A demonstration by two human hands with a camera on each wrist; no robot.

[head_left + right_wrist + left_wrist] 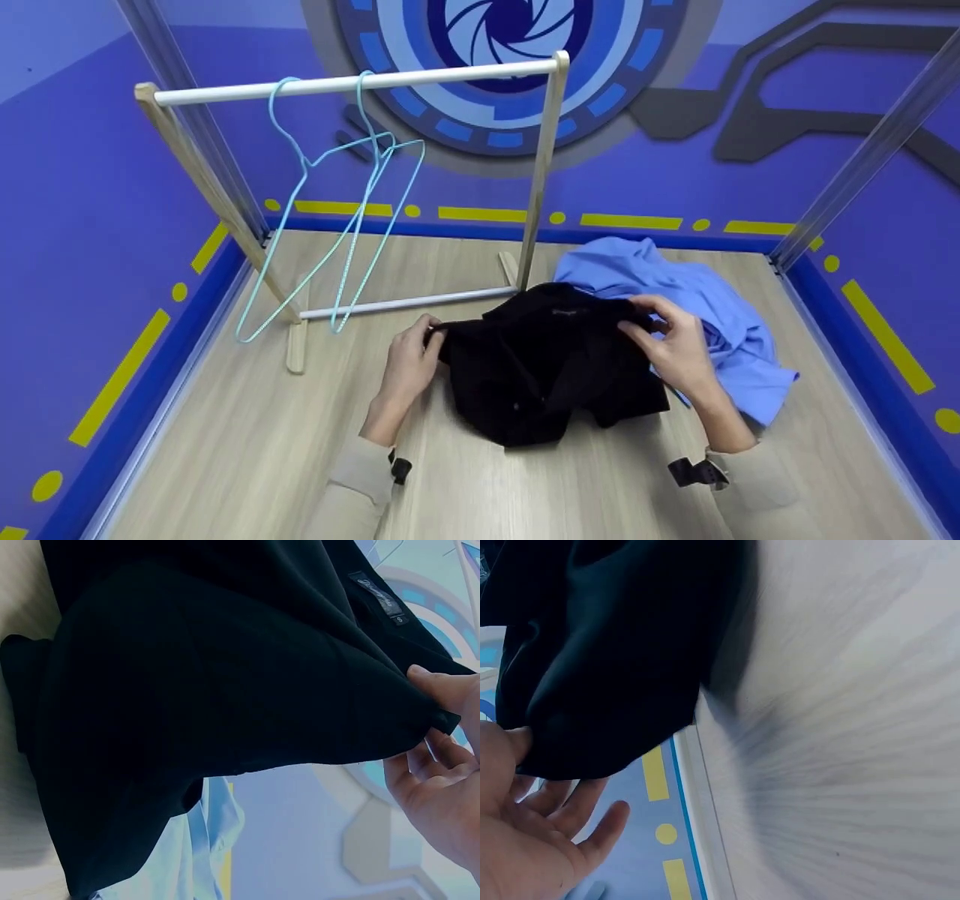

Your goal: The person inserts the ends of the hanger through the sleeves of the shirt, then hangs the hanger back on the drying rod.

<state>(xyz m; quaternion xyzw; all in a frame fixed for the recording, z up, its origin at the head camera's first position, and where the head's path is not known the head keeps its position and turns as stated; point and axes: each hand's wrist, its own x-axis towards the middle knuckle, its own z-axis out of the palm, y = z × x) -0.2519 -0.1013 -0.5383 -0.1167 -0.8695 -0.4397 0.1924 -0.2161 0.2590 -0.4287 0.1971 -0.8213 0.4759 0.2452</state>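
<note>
A black garment point(555, 360) hangs bunched between both hands, its lower folds close over the wooden table. A small label point(377, 597) shows on its inner upper edge in the right wrist view. At the garment's left upper corner, my left hand point(408, 358) pinches the edge between thumb and fingers; the left wrist view shows other fingers point(604, 832) spread beneath the cloth. My right hand point(679, 349) pinches the opposite upper corner, thumb point(442, 688) on the near side. Behind the right hand lies a crumpled light blue garment point(697, 300), partly covered by the black one.
A rack with wooden posts point(546, 165) and a white rail point(450, 75) stands at the back left. Two light blue hangers point(279, 232) hang on its left part. Blue-purple walls point(97, 247) enclose the wooden table point(525, 495) on three sides.
</note>
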